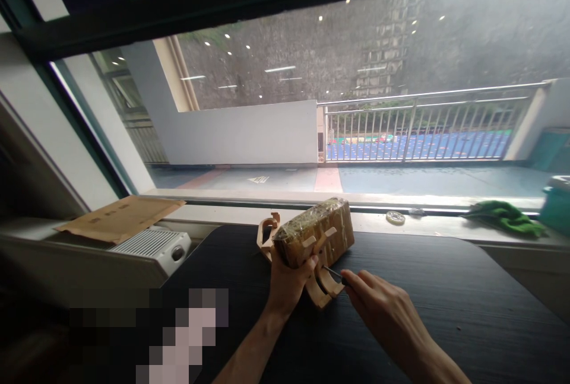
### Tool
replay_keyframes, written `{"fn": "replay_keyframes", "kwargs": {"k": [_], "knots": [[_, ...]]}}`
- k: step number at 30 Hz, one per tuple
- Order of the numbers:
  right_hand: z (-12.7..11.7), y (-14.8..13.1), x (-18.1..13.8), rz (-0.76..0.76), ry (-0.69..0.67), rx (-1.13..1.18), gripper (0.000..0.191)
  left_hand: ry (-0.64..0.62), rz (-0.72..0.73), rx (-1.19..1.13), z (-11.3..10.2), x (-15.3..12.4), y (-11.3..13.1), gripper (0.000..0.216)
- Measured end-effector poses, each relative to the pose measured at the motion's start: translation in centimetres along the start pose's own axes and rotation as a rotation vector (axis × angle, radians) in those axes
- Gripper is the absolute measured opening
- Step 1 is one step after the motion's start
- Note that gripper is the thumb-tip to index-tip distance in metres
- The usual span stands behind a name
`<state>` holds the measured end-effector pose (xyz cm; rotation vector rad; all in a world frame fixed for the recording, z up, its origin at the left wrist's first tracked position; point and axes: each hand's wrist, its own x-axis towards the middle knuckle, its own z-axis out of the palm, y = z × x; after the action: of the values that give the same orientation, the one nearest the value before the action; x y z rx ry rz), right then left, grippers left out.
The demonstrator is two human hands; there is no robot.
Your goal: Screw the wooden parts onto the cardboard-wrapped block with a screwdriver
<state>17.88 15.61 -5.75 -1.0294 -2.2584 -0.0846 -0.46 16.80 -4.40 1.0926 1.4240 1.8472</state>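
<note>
A brown, block-shaped package point(341, 227) wrapped in clear tape rests tilted on the dark table. Curved light-wood parts stand about it: one wooden piece point(266, 234) at its left end, another slotted wooden piece point(321, 292) in front of it. My left hand point(287, 280) is closed around the wooden part at the package's near end, its thumb pressing on the wood; the fingers behind are hidden. My right hand point(378, 295) grips a screwdriver point(333, 273) by its dark handle. The thin shaft points left to the front wooden piece; its tip is hard to make out.
The black table point(427, 289) ends at the window sill. On the sill lie a tape roll point(395, 218) and a green cloth point(505, 218). A brown paper envelope point(122, 218) covers part of a white heater point(164, 247) at left. Window glass rises behind.
</note>
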Motion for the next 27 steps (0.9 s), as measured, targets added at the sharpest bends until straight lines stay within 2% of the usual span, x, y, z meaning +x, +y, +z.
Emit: {"fn": "replay_keyframes", "kwargs": {"k": [3, 5, 7, 11, 14, 16, 18, 20, 24, 27], "knots": [[0.2, 0.0, 0.0, -0.012, 0.014, -0.064, 0.026, -0.017, -0.012, 0.001, -0.2, 0.1, -0.1, 0.063], [0.6, -0.2, -0.1, 0.038, 0.016, -0.011, 0.029, -0.026, -0.016, 0.001, -0.3, 0.2, -0.1, 0.063], [0.9, -0.5, -0.1, 0.158, 0.0, 0.133, 0.03, -0.028, -0.015, 0.001, -0.3, 0.2, 0.0, 0.064], [1.0, -0.8, 0.3, 0.503, -0.068, 0.527, 0.034, -0.043, 0.005, -0.019, -0.3, 0.1, 0.4, 0.066], [0.9, -0.8, 0.6, 0.571, -0.082, 0.695, 0.035, -0.057, 0.02, -0.044, -0.3, 0.2, 0.6, 0.067], [0.9, -0.8, 0.5, 0.56, -0.084, 0.658, 0.032, -0.058, 0.02, -0.049, -0.3, 0.3, 0.6, 0.066], [0.9, -0.8, 0.3, 0.513, -0.08, 0.522, 0.028, -0.05, 0.011, -0.044, -0.3, 0.2, 0.6, 0.065], [0.9, -0.8, 0.1, 0.37, -0.038, 0.341, 0.03, -0.04, -0.005, -0.037, -0.2, 0.1, 0.7, 0.064], [0.2, -0.3, 0.0, -0.01, 0.089, -0.012, 0.025, -0.021, -0.016, -0.038, -0.1, -0.3, 0.9, 0.062], [-0.2, 0.0, 0.0, -0.083, 0.069, -0.167, 0.024, -0.009, -0.023, -0.042, 0.1, -0.4, 0.9, 0.064]]}}
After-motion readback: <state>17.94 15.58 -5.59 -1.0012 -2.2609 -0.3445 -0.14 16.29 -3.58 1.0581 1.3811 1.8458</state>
